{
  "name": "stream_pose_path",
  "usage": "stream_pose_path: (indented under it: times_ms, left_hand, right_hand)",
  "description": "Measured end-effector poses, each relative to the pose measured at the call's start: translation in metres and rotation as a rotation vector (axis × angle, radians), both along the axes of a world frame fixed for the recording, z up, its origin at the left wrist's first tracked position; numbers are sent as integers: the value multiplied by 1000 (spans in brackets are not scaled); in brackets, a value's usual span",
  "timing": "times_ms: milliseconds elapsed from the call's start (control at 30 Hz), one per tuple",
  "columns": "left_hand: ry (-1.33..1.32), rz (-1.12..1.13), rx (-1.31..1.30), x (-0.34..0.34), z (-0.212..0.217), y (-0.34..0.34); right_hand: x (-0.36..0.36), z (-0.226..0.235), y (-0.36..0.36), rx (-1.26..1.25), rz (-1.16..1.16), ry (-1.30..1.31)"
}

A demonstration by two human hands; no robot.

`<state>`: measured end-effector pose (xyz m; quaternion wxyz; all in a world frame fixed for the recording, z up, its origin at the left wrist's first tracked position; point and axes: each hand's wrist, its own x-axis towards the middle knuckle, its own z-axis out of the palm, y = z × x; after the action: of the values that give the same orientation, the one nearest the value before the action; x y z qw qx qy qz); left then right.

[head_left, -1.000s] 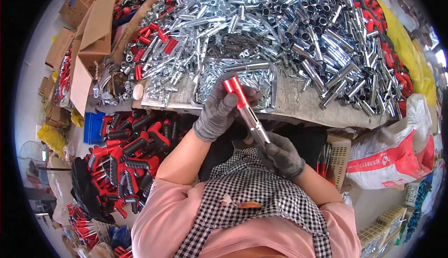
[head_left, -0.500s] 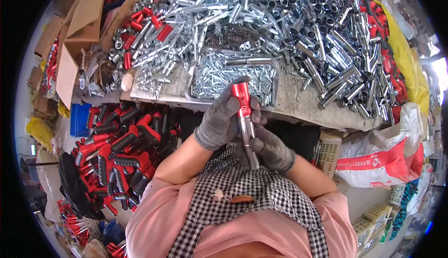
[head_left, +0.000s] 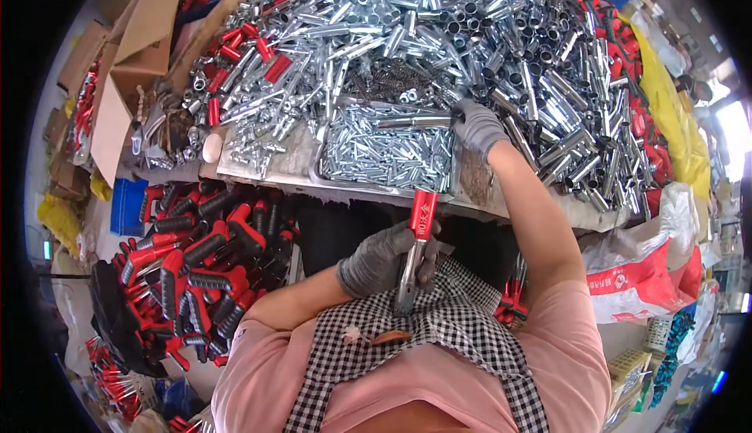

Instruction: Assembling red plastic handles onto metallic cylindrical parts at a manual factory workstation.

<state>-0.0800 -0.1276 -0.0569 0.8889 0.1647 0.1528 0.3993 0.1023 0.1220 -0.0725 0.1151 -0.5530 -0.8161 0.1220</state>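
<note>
Left hand [head_left: 381,259] grips the red-handled steel tool [head_left: 416,247] firmly; right hand [head_left: 475,126] closes on a shiny metal tube [head_left: 413,122] — heaped tubes could slide off the tabletop [head_left: 266,168].

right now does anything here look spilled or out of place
Nothing looks damaged. The bench is heaped with loose metal tubes, and finished red tools lie piled on the floor at the left. The left hand holds a red-handled tool; the right hand reaches to the tray of small parts.
</note>
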Motion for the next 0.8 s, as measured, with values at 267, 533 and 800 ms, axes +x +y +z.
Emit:
stream_pose_path:
  times_ms: [267,533,800]
  left_hand:
    - [87,-46,11,5,18,-5]
    - [641,201,175,-15,33,-2]
    - [1165,208,602,-20,14,8]
  right_hand:
    - [2,12,13,-253,24,-26]
    - [12,11,25,27,50,156]
    - [-53,48,40,-23,1,-150]
